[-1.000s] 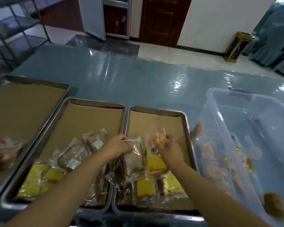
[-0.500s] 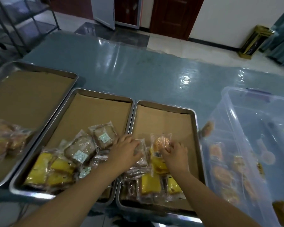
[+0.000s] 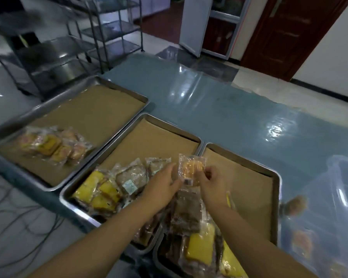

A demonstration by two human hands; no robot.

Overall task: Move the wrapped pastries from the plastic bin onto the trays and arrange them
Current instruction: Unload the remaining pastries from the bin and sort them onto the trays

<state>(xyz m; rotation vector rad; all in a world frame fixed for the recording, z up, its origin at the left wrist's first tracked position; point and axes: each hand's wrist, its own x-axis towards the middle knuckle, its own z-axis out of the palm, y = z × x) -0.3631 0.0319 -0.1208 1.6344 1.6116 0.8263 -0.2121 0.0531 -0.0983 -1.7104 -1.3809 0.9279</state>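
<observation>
Three metal trays lined with brown paper lie side by side: the left tray [image 3: 84, 109], the middle tray [image 3: 149, 137] and the right tray [image 3: 255, 189]. Each carries several wrapped pastries at its near end. My right hand [image 3: 211, 183] pinches an orange round wrapped pastry [image 3: 190, 169], lifted over the gap between the middle and right trays. My left hand [image 3: 162, 185] is beside it, fingers straight, touching the wrapper's left edge. A brown wrapped pastry [image 3: 187, 211] lies just below. The clear plastic bin [image 3: 333, 197] with more pastries stands at the right.
The trays and bin sit on a blue-green glossy table [image 3: 219, 105]. Metal wire racks [image 3: 72, 43] stand beyond the far left corner. Cables [image 3: 18, 223] lie on the floor at the left. A brown door [image 3: 289, 35] is at the back.
My right hand has lifted the orange pastry off the right tray and carried it leftward. My left hand has let go of the brown pastry. My view has swung left.
</observation>
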